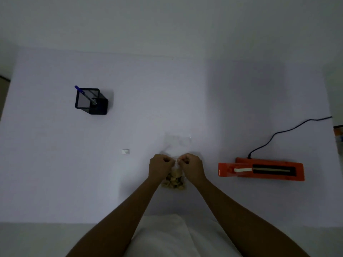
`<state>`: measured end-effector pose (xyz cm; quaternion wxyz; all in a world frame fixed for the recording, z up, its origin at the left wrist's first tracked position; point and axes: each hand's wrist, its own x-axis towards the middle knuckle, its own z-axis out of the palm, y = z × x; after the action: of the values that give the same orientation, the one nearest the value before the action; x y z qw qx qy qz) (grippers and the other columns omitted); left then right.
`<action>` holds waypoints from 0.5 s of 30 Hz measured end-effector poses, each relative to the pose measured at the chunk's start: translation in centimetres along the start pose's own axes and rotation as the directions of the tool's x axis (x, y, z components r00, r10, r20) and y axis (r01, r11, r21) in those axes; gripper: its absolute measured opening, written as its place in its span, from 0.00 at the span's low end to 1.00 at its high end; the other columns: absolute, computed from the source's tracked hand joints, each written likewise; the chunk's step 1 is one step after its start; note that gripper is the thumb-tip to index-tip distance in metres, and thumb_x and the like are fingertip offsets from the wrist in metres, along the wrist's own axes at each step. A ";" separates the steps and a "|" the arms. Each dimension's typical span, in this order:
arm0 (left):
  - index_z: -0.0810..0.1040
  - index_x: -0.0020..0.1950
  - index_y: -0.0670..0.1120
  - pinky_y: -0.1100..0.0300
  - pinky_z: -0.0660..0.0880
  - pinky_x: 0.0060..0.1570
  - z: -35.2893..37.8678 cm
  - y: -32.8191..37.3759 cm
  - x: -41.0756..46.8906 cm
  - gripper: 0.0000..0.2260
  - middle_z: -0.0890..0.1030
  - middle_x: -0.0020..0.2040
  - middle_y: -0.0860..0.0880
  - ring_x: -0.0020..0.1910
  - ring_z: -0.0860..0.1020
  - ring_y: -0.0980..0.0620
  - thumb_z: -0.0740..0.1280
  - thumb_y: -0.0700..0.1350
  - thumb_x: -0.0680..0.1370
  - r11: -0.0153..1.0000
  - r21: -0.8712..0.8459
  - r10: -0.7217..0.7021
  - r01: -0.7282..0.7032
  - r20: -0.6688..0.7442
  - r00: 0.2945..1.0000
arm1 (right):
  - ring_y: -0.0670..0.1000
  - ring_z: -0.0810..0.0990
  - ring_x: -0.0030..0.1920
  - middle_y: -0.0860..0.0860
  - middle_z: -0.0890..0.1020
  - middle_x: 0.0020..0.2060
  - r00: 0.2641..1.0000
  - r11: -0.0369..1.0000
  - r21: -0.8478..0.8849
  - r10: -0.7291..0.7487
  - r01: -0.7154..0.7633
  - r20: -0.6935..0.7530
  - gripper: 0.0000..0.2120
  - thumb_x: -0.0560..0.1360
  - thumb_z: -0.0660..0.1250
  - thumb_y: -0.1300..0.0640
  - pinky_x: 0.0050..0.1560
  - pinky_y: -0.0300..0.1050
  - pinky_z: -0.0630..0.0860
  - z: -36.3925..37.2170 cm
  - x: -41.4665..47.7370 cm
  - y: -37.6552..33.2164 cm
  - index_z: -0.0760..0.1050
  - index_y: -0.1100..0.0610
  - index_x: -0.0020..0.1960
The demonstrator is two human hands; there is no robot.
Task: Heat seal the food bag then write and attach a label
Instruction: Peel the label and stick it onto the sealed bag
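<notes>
both hands are clenched on the clear bag [175,175] at the bench's [46,164] near middle, left hand [160,165] and right hand [191,165] pinching it close together, pale food pooled below them. the orange sealer [261,169] sits to the right, a small label [125,151] to the left, a pen [85,94] in the black holder [91,102] far left.

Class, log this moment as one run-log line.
left hand: pinching food bag | right hand: same | heat sealer: unused | pen: in holder
</notes>
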<state>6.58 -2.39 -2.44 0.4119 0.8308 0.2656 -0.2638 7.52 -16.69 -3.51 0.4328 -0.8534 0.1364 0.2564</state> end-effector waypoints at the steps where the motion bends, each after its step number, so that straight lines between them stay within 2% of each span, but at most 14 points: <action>1: 0.80 0.30 0.41 0.54 0.77 0.31 0.0 0.1 0.1 0.13 0.81 0.28 0.44 0.26 0.76 0.53 0.70 0.49 0.70 1.000 0.007 -0.006 0.006 -0.006 1.000 | 0.51 0.82 0.41 0.53 0.84 0.39 1.000 1.000 -0.008 0.000 0.000 -0.009 0.03 0.73 0.70 0.61 0.45 0.44 0.79 0.0 0.2 0.0 0.82 0.61 0.43; 4: 0.82 0.32 0.43 0.57 0.78 0.34 0.1 0.6 0.0 0.11 0.82 0.30 0.47 0.31 0.81 0.52 0.70 0.49 0.70 0.999 0.033 -0.003 0.004 -0.018 1.000 | 0.50 0.83 0.39 0.52 0.84 0.37 1.000 1.000 -0.006 0.005 -0.005 -0.028 0.03 0.72 0.72 0.61 0.44 0.45 0.80 0.0 0.7 0.1 0.82 0.61 0.42; 7: 0.83 0.34 0.43 0.55 0.78 0.35 0.2 0.8 0.2 0.10 0.83 0.32 0.47 0.33 0.82 0.51 0.70 0.49 0.70 0.997 0.072 0.006 -0.005 -0.018 1.000 | 0.49 0.82 0.37 0.52 0.84 0.35 1.000 1.000 0.003 0.003 -0.003 -0.026 0.03 0.71 0.73 0.61 0.41 0.45 0.81 0.1 0.8 0.1 0.82 0.60 0.40; 11: 0.82 0.33 0.43 0.56 0.78 0.33 0.4 0.9 0.4 0.12 0.83 0.31 0.46 0.31 0.81 0.50 0.70 0.51 0.70 0.996 0.085 -0.011 0.013 -0.020 1.000 | 0.48 0.82 0.35 0.51 0.83 0.33 0.999 1.000 -0.001 0.002 -0.002 -0.036 0.03 0.70 0.73 0.60 0.38 0.45 0.80 0.3 0.9 0.1 0.81 0.59 0.39; 15: 0.80 0.31 0.42 0.57 0.77 0.31 0.5 1.1 0.5 0.12 0.81 0.28 0.46 0.27 0.78 0.52 0.70 0.49 0.70 0.997 0.072 -0.017 0.020 -0.040 0.999 | 0.48 0.81 0.34 0.51 0.83 0.32 0.999 1.000 -0.013 0.003 -0.003 -0.048 0.04 0.69 0.74 0.59 0.36 0.45 0.79 0.5 1.1 0.1 0.80 0.59 0.38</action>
<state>7.51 -3.28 -2.43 0.3739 0.8476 0.2718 -0.2604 8.27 -16.35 -4.41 0.4236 -0.8619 0.1463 0.2372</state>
